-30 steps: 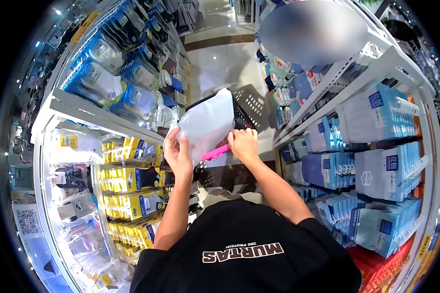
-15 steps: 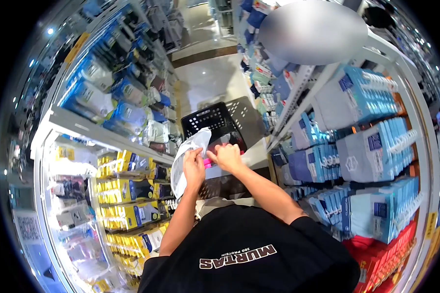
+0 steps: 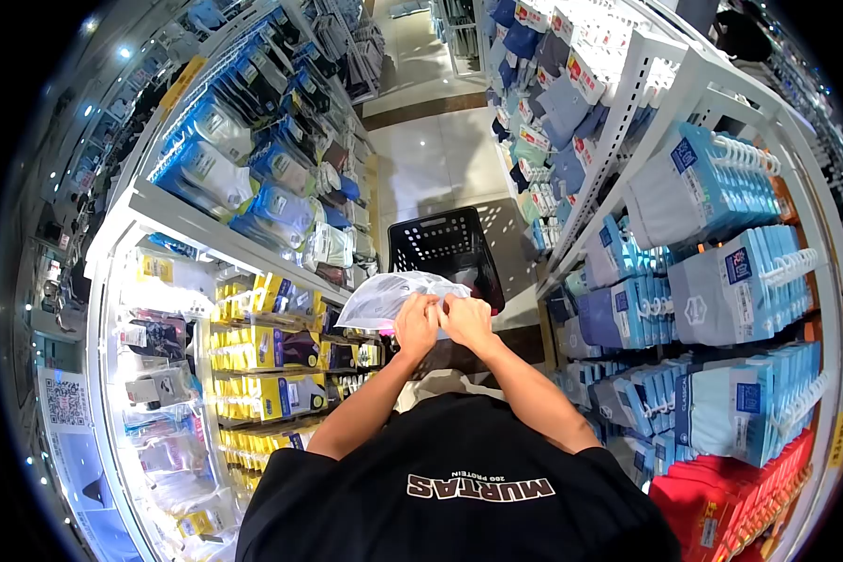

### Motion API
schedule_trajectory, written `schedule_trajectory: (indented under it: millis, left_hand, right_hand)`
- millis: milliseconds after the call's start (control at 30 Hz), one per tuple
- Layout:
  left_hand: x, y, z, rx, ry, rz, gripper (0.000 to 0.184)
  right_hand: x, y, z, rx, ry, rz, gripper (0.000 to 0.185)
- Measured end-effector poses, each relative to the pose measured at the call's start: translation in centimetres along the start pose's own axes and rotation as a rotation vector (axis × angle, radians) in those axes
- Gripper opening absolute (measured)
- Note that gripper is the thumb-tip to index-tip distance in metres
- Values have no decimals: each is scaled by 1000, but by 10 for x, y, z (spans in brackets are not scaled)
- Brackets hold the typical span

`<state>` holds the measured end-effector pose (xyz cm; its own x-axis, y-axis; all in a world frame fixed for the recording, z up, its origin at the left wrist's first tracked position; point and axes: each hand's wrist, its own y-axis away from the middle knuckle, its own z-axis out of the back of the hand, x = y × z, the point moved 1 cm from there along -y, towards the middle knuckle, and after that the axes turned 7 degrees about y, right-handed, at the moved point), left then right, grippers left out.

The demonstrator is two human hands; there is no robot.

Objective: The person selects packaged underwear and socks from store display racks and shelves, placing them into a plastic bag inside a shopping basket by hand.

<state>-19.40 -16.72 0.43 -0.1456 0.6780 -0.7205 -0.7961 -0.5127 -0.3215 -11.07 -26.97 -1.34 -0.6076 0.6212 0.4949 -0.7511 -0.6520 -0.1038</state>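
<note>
The yellow packs (image 3: 270, 347) at the left hang as in the earlier view. The white bag (image 3: 384, 298) no longer droops beside the left wrist; it now spreads above the left hand (image 3: 416, 323) and reaches behind the fingers of the right hand (image 3: 466, 321). The two hands, which were slightly apart, are now close together, knuckles side by side. The left hand is closed on the bag. The black basket (image 3: 426, 234) lies beyond the hands and shows more of its inside. At the upper right, the blurred oval is gone, so the hanging packs (image 3: 571, 94) there are visible.

Some parts are difficult to see. Only a little of the pink thing (image 3: 387, 332) shows below the bag, left of the left hand. The right hand is curled, but I cannot tell what it holds. The basket's near side is partly covered by the hands.
</note>
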Motion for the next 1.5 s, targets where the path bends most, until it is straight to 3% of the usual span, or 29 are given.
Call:
schedule_trajectory:
  millis: [167,300,333,367,400,433,467,500,533,633,733,800,900,967,1033,1100,1133,1167,1233,1300,1367,1400,1433,1500]
  left_hand:
    - [-3,13,1,82,50,16,16]
    - [-2,24,1,330,185,-40,28]
    - [-3,28,0,397,268,-13,32]
    - [-6,32,0,486,345,68,36]
    - [-8,35,-1,550,318,50,35]
    - [-13,35,-1,583,297,-92,35]
    - [6,42,-10,629,408,-44,39]
    - [-19,44,1,746,282,-63,48]
    - [-12,48,1,777,308,-225,56]
    - [-9,73,4,1002,105,-307,38]
    - [13,93,-23,1098,328,-157,23]
    - [-2,116,-25,1162,429,-45,21]
    - [-20,140,-24,1226,479,4,20]
    - [-7,153,-33,1235,433,17,20]
    - [-13,156,-30,1227,415,137,19]
    - [-25,154,-21,1244,398,372,18]
    - [-23,155,-23,1264,465,343,18]
    - [-22,164,-27,1280,475,370,17]
    - [-23,182,-31,1316,481,420,16]
    - [-35,204,-33,1288,444,332,14]
    - [-34,225,-48,1309,495,303,13]
    - [-37,239,-51,1299,464,283,11]
    - [-44,252,-49,1326,465,277,11]
    - [-57,275,-52,1332,358,19,22]
  right_hand:
    - [-3,17,5,-116,-64,53,24]
    - [-7,45,9,-381,-104,72,18]
    - [-5,51,7,-481,-91,69,17]
    - [-4,58,8,-438,-48,7,18]
    - [-3,64,14,-304,-12,-83,18]
    - [-5,74,7,-483,-30,-97,19]
    - [-5,81,6,-564,35,-80,20]
    - [-3,96,11,-633,-55,-128,22]
    - [-4,107,13,-630,-78,-167,22]
    - [0,143,9,-724,-86,-251,21]
    - [5,166,4,-628,-227,-534,34]
    - [10,188,-2,-644,-188,-648,43]
    - [37,235,34,-480,-465,-887,47]
    - [31,272,7,-660,-332,-969,53]
    - [25,334,-34,-598,-289,-1121,48]
    - [18,408,-105,-468,-359,-1527,49]
    - [4,463,-139,-87,-609,-1549,48]
    - [36,500,-137,-233,-653,-1850,48]
    - [74,575,-169,-207,-577,-2079,42]
    - [114,629,-179,-337,-652,-2183,39]
    - [140,673,-195,-453,-717,-2126,36]
    - [147,695,-208,-470,-768,-2124,23]
    - [145,720,-249,-538,-772,-2114,22]
    - [159,746,-262,-541,-650,-2144,24]
